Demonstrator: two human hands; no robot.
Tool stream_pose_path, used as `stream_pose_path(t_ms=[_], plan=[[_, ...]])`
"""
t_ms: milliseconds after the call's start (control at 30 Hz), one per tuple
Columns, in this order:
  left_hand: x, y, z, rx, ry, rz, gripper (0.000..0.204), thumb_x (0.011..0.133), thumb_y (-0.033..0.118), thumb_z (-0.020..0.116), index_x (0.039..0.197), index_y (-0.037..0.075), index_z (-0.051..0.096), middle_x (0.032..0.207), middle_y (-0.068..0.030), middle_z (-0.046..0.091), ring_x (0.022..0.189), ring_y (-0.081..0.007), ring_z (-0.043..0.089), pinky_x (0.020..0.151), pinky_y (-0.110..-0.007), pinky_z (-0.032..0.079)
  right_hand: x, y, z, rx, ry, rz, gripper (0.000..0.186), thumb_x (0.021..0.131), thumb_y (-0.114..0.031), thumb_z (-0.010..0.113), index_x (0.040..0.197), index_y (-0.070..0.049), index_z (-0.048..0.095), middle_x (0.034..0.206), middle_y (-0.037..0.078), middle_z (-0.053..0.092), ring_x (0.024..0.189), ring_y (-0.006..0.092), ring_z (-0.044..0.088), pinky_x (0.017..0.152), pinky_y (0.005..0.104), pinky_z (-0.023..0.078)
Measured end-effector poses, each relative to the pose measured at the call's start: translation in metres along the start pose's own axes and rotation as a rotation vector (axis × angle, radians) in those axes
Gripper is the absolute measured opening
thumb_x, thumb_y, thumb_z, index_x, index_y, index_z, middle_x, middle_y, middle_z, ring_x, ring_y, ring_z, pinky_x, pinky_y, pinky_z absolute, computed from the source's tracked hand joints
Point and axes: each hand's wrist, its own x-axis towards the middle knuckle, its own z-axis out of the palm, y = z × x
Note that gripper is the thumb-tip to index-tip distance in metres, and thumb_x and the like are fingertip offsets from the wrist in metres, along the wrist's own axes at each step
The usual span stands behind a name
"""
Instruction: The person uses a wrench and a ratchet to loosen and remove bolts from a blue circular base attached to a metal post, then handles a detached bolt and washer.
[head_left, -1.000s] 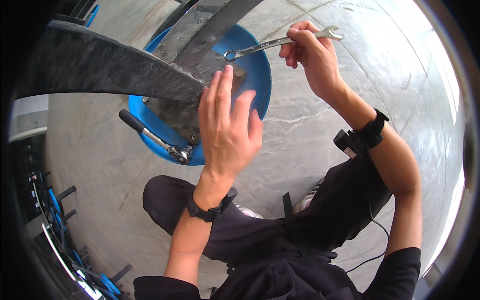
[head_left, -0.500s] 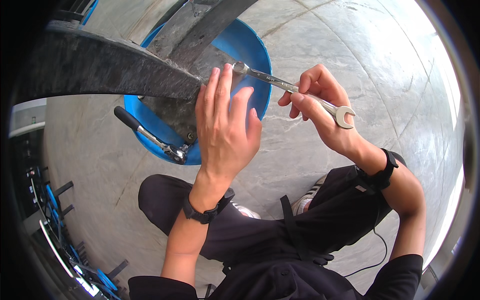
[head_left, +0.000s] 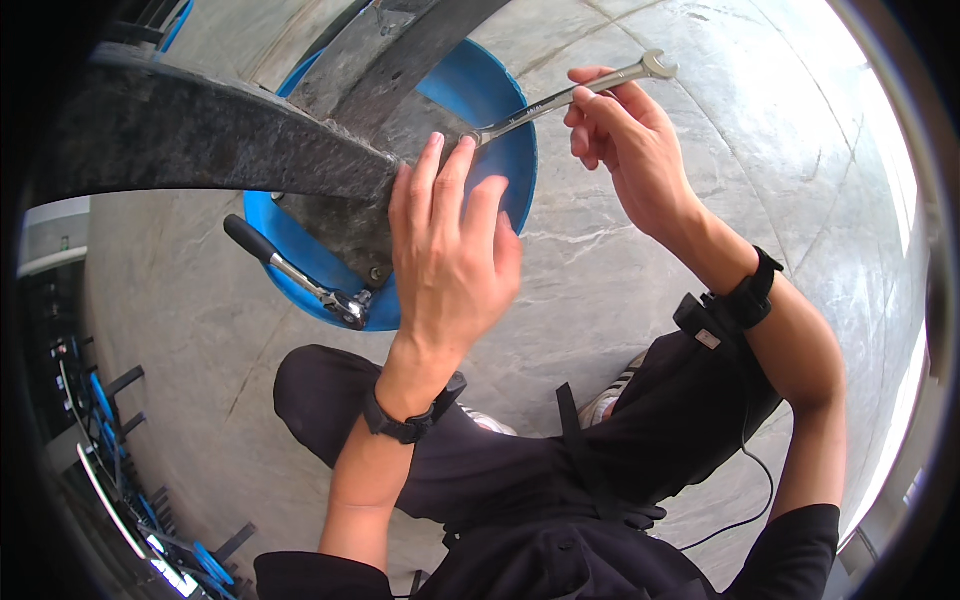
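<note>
A silver combination wrench (head_left: 545,107) slants up to the right across the blue round base (head_left: 517,165). My right hand (head_left: 640,155) pinches its shaft between thumb and fingers, close to the open-jaw end. The ring end sits at the fingertips of my left hand (head_left: 445,250), over the grey metal plate (head_left: 335,228); whatever is under the ring cannot be made out. With fingers stretched out, my left hand rests beside the end of a dark metal beam (head_left: 220,130). A ratchet wrench (head_left: 298,274) with a black handle lies across the base's near-left rim, its head by a bolt (head_left: 376,273).
Another dark beam (head_left: 405,60) rises from the plate toward the far side. Grey marbled floor (head_left: 720,190) surrounds the base. My bent knees, in black trousers (head_left: 330,400), are close on the near side. Dark racks with blue parts (head_left: 105,395) stand at far left.
My right hand has swung the wrench's open-jaw end away from me, from lower right to upper right. The ring end stays near my left fingertips, and my left hand has barely moved.
</note>
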Motion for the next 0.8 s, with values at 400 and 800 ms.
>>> stream_pose_path(t_ms=[400,800], plan=[[-0.014,-0.001,-0.003,-0.372,0.256,0.152,0.008,0.082,0.001,0.064,0.091,0.001,0.064,0.067,-0.0044,0.063,0.042,-0.0136,0.051,0.043,-0.025,0.041,0.033,0.007,0.024,0.047,0.140,-0.153,0.031,0.103,-0.033,0.046,0.101,-0.005,0.057,0.066,0.003,0.053,0.056,0.0116,0.048,0.054,0.0256,0.039],[-0.007,-0.002,-0.001,-0.319,0.267,0.016,0.020,0.077,0.001,0.066,0.097,0.004,0.064,0.099,-0.0100,0.065,0.067,-0.0204,0.065,0.051,-0.030,0.049,-0.043,-0.024,0.016,-0.304,-0.121,-0.190,0.022,0.089,-0.015,0.070,0.088,-0.004,0.051,0.079,0.010,0.068,0.066,0.0086,0.061,0.060,0.0228,0.050]])
